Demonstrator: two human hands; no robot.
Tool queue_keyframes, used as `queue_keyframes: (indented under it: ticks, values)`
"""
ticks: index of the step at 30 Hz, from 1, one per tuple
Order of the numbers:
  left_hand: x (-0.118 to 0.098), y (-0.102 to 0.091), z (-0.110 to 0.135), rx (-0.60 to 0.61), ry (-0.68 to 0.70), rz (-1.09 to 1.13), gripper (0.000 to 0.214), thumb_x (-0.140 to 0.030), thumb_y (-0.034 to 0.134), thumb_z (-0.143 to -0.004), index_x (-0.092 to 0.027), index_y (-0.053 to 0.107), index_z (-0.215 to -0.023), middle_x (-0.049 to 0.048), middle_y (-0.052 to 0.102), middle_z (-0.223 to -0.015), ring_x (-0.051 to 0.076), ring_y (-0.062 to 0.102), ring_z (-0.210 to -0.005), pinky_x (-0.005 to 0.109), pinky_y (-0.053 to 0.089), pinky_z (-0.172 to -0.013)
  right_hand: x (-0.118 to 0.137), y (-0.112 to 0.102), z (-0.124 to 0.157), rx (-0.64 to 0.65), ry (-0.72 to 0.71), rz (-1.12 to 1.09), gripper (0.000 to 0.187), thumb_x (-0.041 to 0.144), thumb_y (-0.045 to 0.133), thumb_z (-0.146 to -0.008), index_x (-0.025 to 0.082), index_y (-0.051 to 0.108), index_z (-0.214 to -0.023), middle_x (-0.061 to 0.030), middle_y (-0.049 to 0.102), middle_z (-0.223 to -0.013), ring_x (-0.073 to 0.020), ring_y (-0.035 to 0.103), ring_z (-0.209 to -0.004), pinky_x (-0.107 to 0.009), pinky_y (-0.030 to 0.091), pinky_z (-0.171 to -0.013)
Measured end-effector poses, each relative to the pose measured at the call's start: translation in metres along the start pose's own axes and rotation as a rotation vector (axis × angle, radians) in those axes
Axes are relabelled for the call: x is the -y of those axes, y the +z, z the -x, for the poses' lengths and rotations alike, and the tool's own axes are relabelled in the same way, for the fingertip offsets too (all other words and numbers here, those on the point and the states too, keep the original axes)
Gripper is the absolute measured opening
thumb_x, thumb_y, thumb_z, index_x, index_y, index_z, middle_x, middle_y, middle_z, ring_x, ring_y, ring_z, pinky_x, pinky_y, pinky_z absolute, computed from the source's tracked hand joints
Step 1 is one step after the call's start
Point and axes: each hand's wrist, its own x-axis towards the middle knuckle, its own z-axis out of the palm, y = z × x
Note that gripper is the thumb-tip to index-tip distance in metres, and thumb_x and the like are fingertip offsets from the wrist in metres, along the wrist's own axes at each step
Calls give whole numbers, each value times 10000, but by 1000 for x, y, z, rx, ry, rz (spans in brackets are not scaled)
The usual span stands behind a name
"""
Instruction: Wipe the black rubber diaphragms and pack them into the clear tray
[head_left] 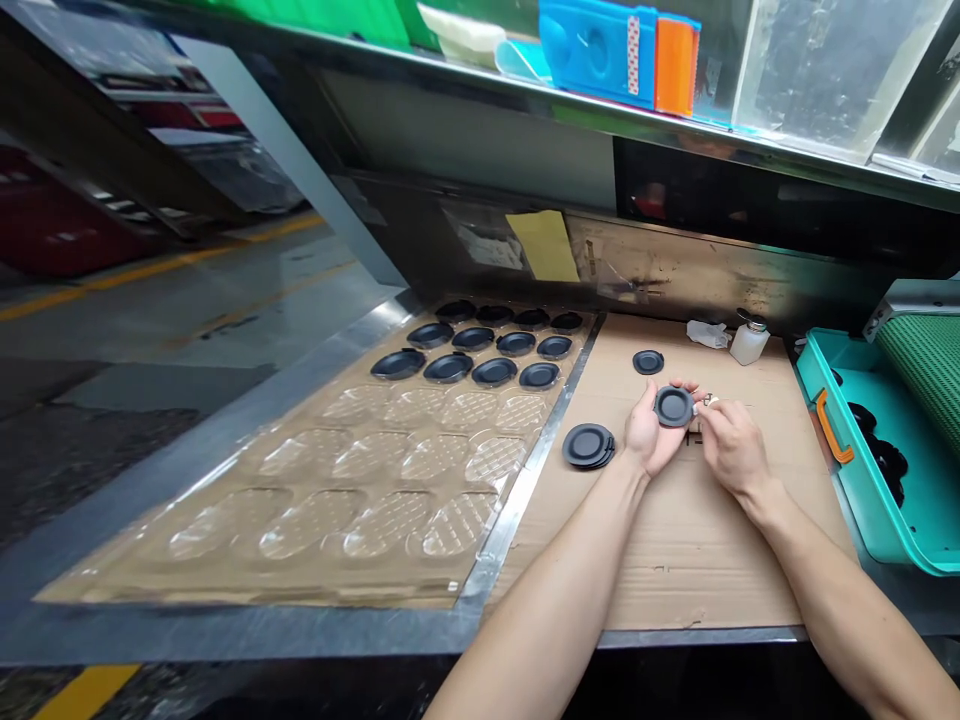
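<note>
My left hand (pixel 648 440) holds a round black lid-like disc (pixel 674 406) with a raised rim, its face turned up. My right hand (pixel 735 445) is closed in a pinch at the disc's right edge, on a small white scrap (pixel 700 406) that may be cloth or tissue. Left of my hands, a short stack of similar black discs (pixel 588 446) lies on the cardboard (pixel 675 580). One more black disc (pixel 648 362) rests behind them.
At left, a clear moulded tray (pixel 292 580) carries several black discs (pixel 448 368) in its far rows. Behind my right hand stand a white pump bottle (pixel 749 341) and a crumpled tissue (pixel 708 334). A teal bin (pixel 862 500) with black parts is at right, below an overhead shelf (pixel 480 95).
</note>
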Motion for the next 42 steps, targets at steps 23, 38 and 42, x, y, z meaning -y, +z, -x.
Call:
queue_keyframes:
  ticks: [23,38,42]
  values:
    - [1,-9,-9,9,-68,-84,381,-444,475,-1021,-135,672,-916,139,724,-972,204,704,-800,289,533,-646,-69,-25,-34,-313,531,-188,326,453,504,-974,189,691,-1011,-54,730,-915,-189,645,-795,-286,475,-733]
    - [27,2,-2,-61,-184,-169,440,-497,476,-1015,-108,648,-903,124,710,-872,163,698,-684,248,522,-592,-164,-51,-170,275,429,270,252,285,615,-887,218,821,-1015,-106,776,-1047,-255,690,-995,-292,494,-832]
    - [26,-3,-7,-41,-171,-135,414,-488,503,-1005,-108,644,-924,133,710,-904,180,714,-721,264,539,-623,-164,-61,-168,236,441,266,238,300,631,-879,206,822,-985,-108,780,-1010,-249,692,-971,-291,487,-821]
